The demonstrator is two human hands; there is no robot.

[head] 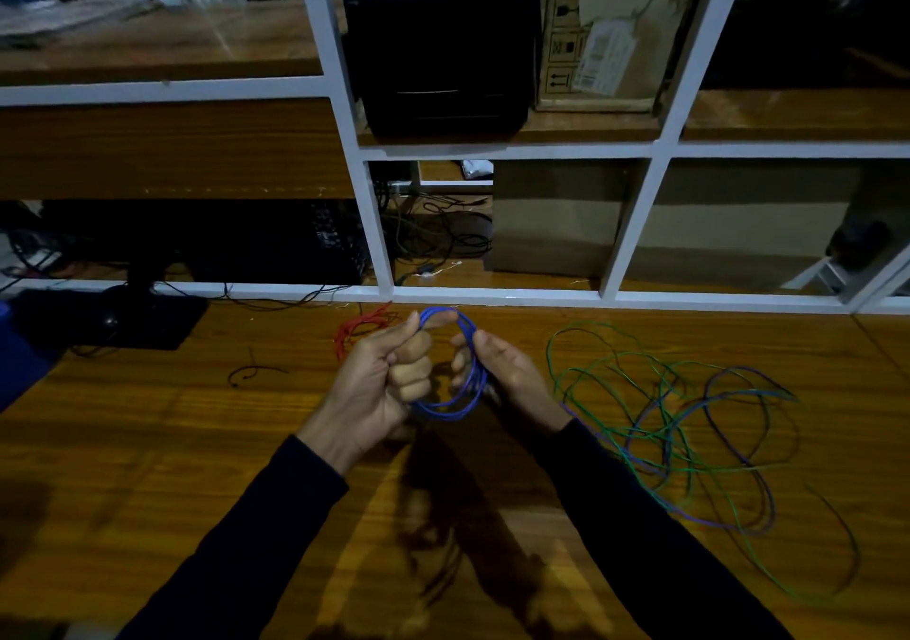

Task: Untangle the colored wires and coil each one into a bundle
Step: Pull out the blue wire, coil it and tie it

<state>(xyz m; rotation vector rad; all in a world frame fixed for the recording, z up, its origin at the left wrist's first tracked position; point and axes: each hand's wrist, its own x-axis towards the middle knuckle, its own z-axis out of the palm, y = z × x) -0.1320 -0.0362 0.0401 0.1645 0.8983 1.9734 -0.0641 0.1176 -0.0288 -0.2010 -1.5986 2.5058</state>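
A wide wooden counter (197, 442) fills the lower half of the view, backed by a white-framed glass partition (374, 225). The biggest piece of unfinished work lies to the right: a loose sprawl of green wire (610, 358) and purple wire (738, 452), their loops crossing one another on the counter, not yet separated or coiled. At the centre, raised just above the counter, a blue wire (445, 410) already forms a round coil of several turns. The left hand (379, 378) is curled into a fist around the coil's left side, thumb pressed along the top strands; the right hand (502, 373) pinches the coil's right side between thumb and fingers. The blue bundle looks nearly complete, though any loose end is hidden by the hands. Behind the left hand, near the partition, a small red wire (357, 326) lies gathered in a compact bunch, apparently already finished, though dim light makes that uncertain. So roughly one wire seems done, one is being finished, and two remain tangled. Beyond the glass, a cardboard box (605, 28) carries printed handling symbols and a white shipping label (603, 55); its text is too small and blurred to read. No brand names are legible anywhere.
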